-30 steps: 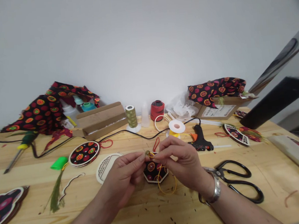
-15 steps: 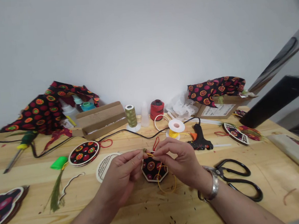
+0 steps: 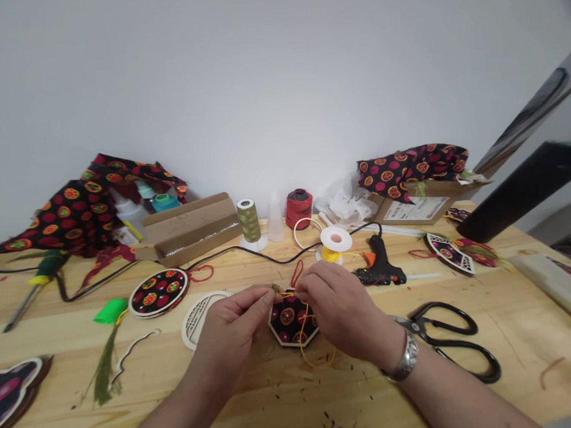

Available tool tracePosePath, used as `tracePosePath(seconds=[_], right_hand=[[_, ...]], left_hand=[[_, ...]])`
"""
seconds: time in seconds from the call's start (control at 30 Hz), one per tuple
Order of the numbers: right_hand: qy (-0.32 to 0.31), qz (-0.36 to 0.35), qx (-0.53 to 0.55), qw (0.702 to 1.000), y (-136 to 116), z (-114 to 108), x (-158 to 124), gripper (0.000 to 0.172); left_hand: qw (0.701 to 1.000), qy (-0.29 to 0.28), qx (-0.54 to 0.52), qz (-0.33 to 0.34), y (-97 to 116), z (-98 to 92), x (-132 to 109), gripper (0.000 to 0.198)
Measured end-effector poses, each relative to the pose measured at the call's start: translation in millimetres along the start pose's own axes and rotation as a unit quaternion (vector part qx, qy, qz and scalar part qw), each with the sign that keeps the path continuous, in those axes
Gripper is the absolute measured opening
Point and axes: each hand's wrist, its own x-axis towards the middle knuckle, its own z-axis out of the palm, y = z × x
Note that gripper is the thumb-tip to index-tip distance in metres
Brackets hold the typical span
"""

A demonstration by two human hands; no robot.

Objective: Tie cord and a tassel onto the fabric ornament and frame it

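Observation:
A small hexagonal ornament (image 3: 289,321) covered in black cloth with red and orange dots lies on the wooden table (image 3: 518,328) between my hands. A yellow cord (image 3: 305,349) loops from its top down over the table. My left hand (image 3: 233,335) pinches a small green bit and the cord's end at the ornament's upper edge. My right hand (image 3: 338,308) is closed in a pinch on the same yellow cord just to the right, fingertips almost touching the left ones. A silver bracelet (image 3: 407,357) is on my right wrist.
Black scissors (image 3: 458,339) lie right of my wrist, a black glue gun (image 3: 380,266) and a yellow cord spool (image 3: 335,243) behind my hands. A round dotted ornament (image 3: 158,292), a white fretwork disc (image 3: 199,318), green and red thread cones, boxes and dotted fabric line the back.
My right hand has lowered and turned its fingers down toward the ornament, keeping the pinch on the yellow cord. My left hand stays almost where it was.

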Motion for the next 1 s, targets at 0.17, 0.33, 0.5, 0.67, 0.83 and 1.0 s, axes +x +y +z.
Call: tracePosePath(seconds=[0.17,0.33,0.5,0.67,0.83,1.0], right_hand=[[-0.051,0.005,-0.002,0.999,0,3,0,0.014],[0.010,0.068,0.181,0.981,-4,1,-1,0.014],[0.027,0.055,0.193,0.979,-8,0,-1,0.039],[0.026,0.002,0.122,0.992,-7,9,-4,0.018],[0.028,-0.024,0.073,0.997,-7,7,-9,0.017],[-0.001,-0.041,0.026,0.999,-9,0,-9,0.018]], left_hand=[[1.000,0.002,0.023,0.006,1,0.9,1,0.013],[0.999,0.002,0.034,0.013,2,0.1,1,0.012],[0.998,0.001,0.050,0.022,1,-0.5,1,0.012],[0.996,-0.017,0.078,0.036,-1,-1.8,0,0.014],[0.996,-0.030,0.076,0.024,-4,-2.5,0,0.014],[0.998,-0.041,0.055,0.012,-5,-2.3,1,0.016]])
